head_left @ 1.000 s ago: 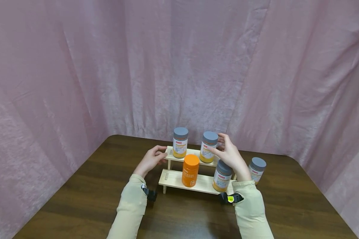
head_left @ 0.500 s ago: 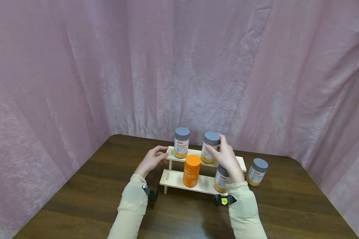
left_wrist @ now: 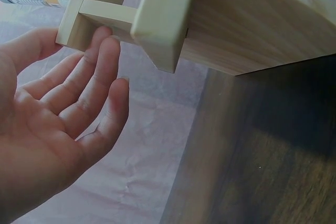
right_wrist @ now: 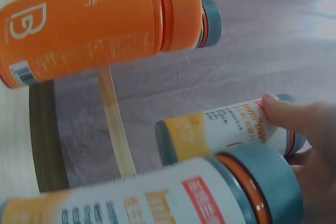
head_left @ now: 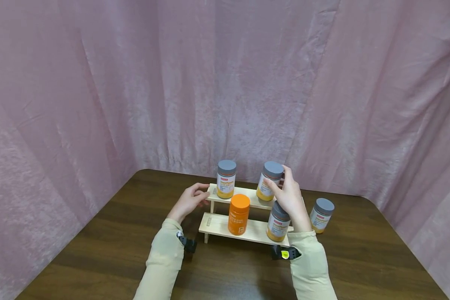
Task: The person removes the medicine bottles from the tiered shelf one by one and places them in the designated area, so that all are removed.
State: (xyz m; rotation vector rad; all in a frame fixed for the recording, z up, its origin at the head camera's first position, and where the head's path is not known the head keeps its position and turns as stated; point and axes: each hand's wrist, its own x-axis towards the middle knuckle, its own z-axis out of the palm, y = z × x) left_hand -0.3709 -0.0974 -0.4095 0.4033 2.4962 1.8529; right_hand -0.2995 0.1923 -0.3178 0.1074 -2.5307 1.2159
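Note:
A two-tier wooden display shelf [head_left: 219, 223] stands on the table. My left hand [head_left: 189, 201] holds the left end of its upper tier, thumb and fingertips at the board's edge in the left wrist view. My right hand [head_left: 291, 196] grips a grey-lidded supplement jar [head_left: 273, 168], thumb in front and fingers behind. This jar leans slightly over the upper tier; in the right wrist view a gap shows between its base [right_wrist: 166, 142] and the board. Another grey-lidded jar [head_left: 226, 179] stands upright on the upper tier's left. The lower tier bears an orange jar [head_left: 238, 214] and a grey-lidded jar [head_left: 278, 225].
One more grey-lidded jar [head_left: 321, 216] stands on the dark wooden table [head_left: 108, 241], right of the shelf and close to my right forearm. Pink curtains [head_left: 225, 83] hang behind the table and along its sides.
The jar in my right hand has shifted right along the upper tier, risen a little and tilted. My left hand has stayed at the shelf's end.

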